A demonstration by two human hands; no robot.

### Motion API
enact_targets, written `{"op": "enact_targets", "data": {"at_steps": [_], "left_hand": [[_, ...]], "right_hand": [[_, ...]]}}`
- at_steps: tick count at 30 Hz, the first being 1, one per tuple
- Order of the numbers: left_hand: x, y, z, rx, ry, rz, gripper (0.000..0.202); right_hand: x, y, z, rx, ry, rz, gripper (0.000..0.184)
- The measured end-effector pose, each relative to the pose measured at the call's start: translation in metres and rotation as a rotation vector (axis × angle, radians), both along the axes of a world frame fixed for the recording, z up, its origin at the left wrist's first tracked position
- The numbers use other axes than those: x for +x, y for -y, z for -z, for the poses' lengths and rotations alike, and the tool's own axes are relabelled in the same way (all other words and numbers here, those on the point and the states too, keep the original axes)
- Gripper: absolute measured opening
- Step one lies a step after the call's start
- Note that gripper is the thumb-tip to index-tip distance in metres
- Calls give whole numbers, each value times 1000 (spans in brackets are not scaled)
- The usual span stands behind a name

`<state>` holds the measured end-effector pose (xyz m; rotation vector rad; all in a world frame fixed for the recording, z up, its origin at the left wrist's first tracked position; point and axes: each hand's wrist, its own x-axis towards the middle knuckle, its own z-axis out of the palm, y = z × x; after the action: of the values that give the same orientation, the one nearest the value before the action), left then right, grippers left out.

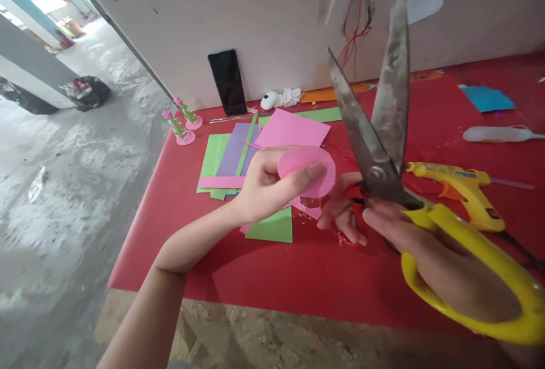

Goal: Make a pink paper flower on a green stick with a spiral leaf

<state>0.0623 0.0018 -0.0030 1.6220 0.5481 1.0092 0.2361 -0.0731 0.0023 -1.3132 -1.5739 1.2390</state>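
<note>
Disc point(305, 156), pink: I am pinching it in my left hand point(264, 184) above the tabletop point(332, 281); likely light, bendable, easily creased, best held near its rim. Scissors point(376, 159), blades apart: I am gripping them in my right hand point(447, 261).

Pink disc point(304, 158), yellow-handled grey scissors point(376, 172)

Pink paper disc point(306, 156), partly covered, probably round, raised; yellow-handled scissors point(378, 169) to right, blades spread, tips up.
</note>
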Motion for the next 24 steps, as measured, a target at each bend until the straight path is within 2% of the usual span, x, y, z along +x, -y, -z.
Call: {"op": "enact_targets", "data": {"at_steps": [3,6,13,24], "left_hand": [[0,-2,-1,1,35,-101,54],[0,-2,-1,-27,91,-99,53],[1,3,1,-118,98,-121,49],[7,8,9,36,51,-209,54]], "right_hand": [[-7,3,2,-11,61,44,32],[-12,6,4,8,93,78,34],[-11,11,7,23,186,-32,35],[-15,12,7,60,108,17,33]]}}
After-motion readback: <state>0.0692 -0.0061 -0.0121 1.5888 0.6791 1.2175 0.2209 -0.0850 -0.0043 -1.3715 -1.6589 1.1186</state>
